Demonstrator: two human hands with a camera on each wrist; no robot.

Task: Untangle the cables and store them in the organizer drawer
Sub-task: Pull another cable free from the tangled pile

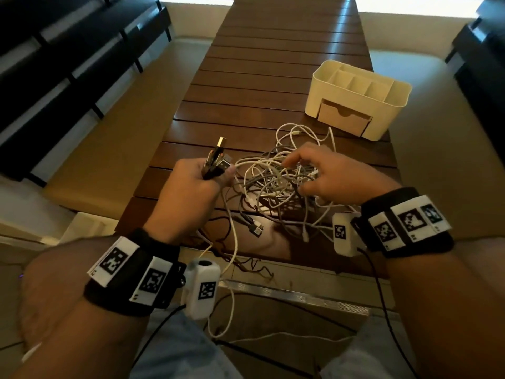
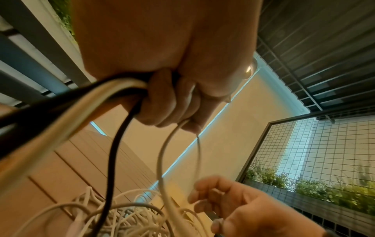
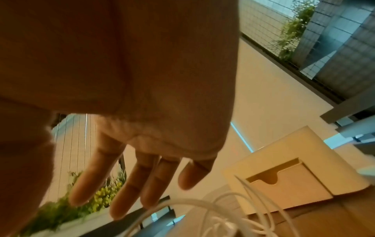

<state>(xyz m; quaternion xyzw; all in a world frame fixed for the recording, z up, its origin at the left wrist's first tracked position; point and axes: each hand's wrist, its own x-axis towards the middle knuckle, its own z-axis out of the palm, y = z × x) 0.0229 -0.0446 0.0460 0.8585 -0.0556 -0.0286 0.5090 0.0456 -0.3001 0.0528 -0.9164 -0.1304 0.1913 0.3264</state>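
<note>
Dark wooden slats make up the long table (image 1: 246, 86), and the work is done at its near end. Several plug ends (image 1: 217, 161) are held tight in the curled fingers of the left hand (image 1: 195, 184), most likely so the found ends are kept apart from the mess. Black and white cords are seen hanging down from that fist in the left wrist view. The right hand (image 1: 332, 176) is held loose above the tangle of cables (image 1: 276, 184), its fingers (image 3: 129, 189) spread out and nothing gripped, probably so a loop can be picked. Thin, bendy, smooth cords, white, grey and black, are heaped in round loops. Farther back, to the right, the cream plastic organizer (image 1: 360, 97) is set, boxy with open slots on top. Its small drawer (image 1: 343, 119) is shut, and no cable is stored yet.
</note>
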